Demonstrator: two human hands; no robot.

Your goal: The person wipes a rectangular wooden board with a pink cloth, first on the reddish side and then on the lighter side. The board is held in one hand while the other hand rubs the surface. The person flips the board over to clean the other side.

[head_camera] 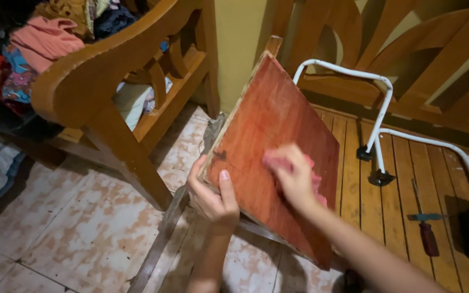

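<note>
A reddish-brown square wooden board (267,116) is tilted up in front of me, its lower edge toward me. My left hand (213,195) grips its near left corner, thumb on the top face. My right hand (293,176) presses a small pink cloth (317,179) flat against the board's face, near the lower middle; the hand is blurred and the cloth mostly hidden under it.
A wooden armchair (104,81) piled with clothes (39,38) stands at the left on a mottled tile floor (77,217). A white metal tube frame (381,108) rests on wooden slats (392,184) at the right. A red-handled screwdriver (425,228) lies there.
</note>
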